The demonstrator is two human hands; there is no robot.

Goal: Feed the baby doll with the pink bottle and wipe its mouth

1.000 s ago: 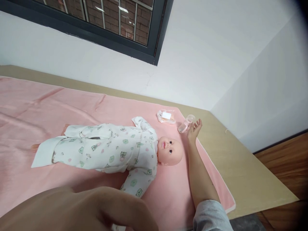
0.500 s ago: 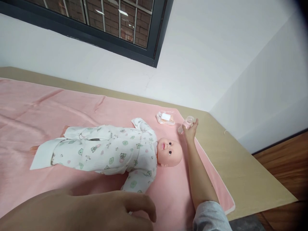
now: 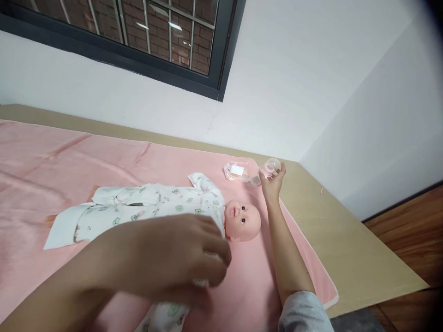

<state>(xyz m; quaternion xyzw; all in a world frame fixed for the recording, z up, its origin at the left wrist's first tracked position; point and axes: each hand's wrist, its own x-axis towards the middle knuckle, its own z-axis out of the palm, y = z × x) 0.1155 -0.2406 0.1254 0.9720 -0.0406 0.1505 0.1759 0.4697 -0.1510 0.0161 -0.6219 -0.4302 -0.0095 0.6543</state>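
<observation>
- Right hand (image 3: pixel 272 186): thumb and fingers closed around bottle (image 3: pixel 266 172), upper end. Clear base sticks out on the packet side.
- Bottle: up by the blanket's far right corner, beyond doll's head (image 3: pixel 244 220), tilted, cap (image 3: pixel 275 163) toward the wall side. Can't tell if base is clear of the blanket (image 3: pixel 86 170).
- Left hand (image 3: pixel 173 256): nearer the camera, blurred, fingers curled in. Can't tell if it pinches anything.
- Risk: slip. Hold is high on a smooth-looking body; if fingers loosen, base could swing or the bottle could drop out.
- Risk: snag. Base is right beside the packet (image 3: pixel 238 174), maybe touching; a sideways sweep could drag it along.
- Risk: bump. Head sits just beside the right forearm; a low pull-back of arm or bottle could knock it.
- Risk: leak. Can't see how well the cap is seated or if there's liquid; a loose cap plus more tilt would wet the blanket.
- Risk: blind spot. Left hand blocks part of doll (image 3: pixel 155 199) in this view; its near sleeve (image 3: pixel 169 313) shows below, so fingers could catch cloth unnoticed.
- Risk: rumple. Blanket looks loose on the board (image 3: pixel 332 240); forearm pressure could shift it, doll included.
</observation>
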